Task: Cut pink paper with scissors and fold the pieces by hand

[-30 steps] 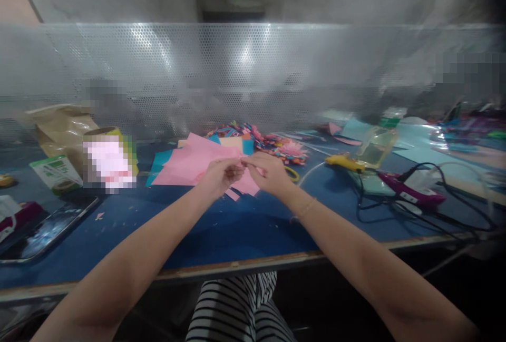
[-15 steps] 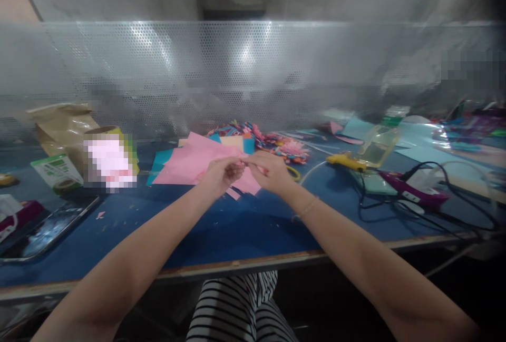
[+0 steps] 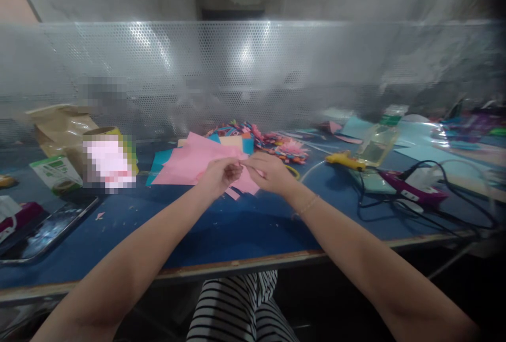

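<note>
Fingertips of left hand [image 3: 222, 174] and right hand [image 3: 271, 171] are brought close together over the right part of the pink paper [image 3: 190, 158]. Left fingers are curled in, thumb closed to them; right thumb and index are closed at the tips, other fingers bent. Whether a small piece is pinched there cannot be told; the tips are too small and blurred. The pink paper is spread behind and to the left of the fingertips, partly hidden by the left hand. Pink strips [image 3: 232, 193] are seen at its near edge, below the fingertips.

Teal paper [image 3: 157, 165] is overlapped by its left side. Behind it, to the right, colored fringe [image 3: 286, 148] is piled. Well right of it, a yellow glue gun [image 3: 344, 161] is laid near a bottle [image 3: 378, 142], with cables [image 3: 360, 199] and a purple pack [image 3: 413, 190] beyond. Well left of it, a carton [image 3: 57, 173], a paper bag [image 3: 65, 128] and a phone [image 3: 51, 230] are placed. All is set on a blue table [image 3: 237, 236].
</note>
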`<state>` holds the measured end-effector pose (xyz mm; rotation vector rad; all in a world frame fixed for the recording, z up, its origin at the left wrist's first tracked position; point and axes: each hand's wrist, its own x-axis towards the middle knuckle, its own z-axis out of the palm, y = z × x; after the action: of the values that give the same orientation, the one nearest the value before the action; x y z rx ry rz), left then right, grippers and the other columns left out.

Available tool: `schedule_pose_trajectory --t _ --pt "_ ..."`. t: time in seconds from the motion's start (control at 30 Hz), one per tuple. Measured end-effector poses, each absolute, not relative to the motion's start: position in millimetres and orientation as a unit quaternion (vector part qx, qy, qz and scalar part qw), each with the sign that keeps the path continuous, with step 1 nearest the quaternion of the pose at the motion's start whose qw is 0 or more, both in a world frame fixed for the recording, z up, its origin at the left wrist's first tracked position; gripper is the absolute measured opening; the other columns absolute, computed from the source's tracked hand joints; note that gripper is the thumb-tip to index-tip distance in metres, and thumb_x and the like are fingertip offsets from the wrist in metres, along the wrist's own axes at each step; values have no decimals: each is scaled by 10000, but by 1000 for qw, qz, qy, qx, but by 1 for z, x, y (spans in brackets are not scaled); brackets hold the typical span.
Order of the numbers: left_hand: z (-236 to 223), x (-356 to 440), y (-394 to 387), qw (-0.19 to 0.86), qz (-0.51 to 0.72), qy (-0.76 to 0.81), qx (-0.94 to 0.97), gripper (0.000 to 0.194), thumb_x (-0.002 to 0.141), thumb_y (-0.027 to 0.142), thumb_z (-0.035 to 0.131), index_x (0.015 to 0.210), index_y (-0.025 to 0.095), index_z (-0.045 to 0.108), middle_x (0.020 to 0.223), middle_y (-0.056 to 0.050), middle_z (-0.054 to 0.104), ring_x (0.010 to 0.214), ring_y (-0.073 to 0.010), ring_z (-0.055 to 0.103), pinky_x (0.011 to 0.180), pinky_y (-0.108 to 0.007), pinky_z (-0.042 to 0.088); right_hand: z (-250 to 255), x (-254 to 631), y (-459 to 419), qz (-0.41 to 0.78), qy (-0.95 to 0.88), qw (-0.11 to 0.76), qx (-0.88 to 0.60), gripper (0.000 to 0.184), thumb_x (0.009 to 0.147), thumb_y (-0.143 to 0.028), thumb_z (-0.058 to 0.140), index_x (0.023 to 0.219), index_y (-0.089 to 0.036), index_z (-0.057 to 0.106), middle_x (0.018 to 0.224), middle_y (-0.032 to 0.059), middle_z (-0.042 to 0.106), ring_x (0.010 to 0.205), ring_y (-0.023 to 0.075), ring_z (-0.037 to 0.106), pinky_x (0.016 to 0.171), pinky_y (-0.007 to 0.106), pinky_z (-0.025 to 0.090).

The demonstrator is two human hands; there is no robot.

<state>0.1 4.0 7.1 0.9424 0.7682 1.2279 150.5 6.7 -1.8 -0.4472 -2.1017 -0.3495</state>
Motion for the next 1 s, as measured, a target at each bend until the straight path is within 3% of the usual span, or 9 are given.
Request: schedule_pose_trajectory --t 0.27,0.5,0.8,0.9,1.0 --pt "8 -4 3 640 507 328 476 134 551 195 629 538 100 535 453 6 503 417 -52 470 435 -172 373 4 161 8 -119 -909 341 -208 234 786 -153 363 960 -184 516 828 64 534 793 151 483 697 286 410" --pt "10 -6 5 661 494 328 460 130 561 180 611 534 109 506 446 29 467 400 -30 430 401 -149 332 -2 153 8 103 -825 479 -282 85 790 -158 331 838 -166 401 698 3 454 590 87 459 567 225 401" --pt "0 -5 10 551 510 379 541 123 555 185 576 504 123 483 406 31 459 352 -43 406 374 -174 311 -5 141 12 182 -803 460 -334 79 763 -217 395 733 -166 449 608 -24 460 501 68 466 512 211 396" --pt "-5 -6 13 492 494 390 602 105 574 219 571 568 125 525 483 15 519 386 -58 443 405 -193 351 -10 136 17 267 -776 465 -332 127 747 -278 439 800 -166 470 649 -11 512 537 82 513 506 217 435" --pt "-9 -7 15 466 484 398 625 109 585 228 570 583 120 556 452 29 487 372 -42 404 394 -182 317 -14 135 24 261 -762 487 -337 137 709 -268 495 785 -156 518 719 14 545 608 99 542 543 230 462"
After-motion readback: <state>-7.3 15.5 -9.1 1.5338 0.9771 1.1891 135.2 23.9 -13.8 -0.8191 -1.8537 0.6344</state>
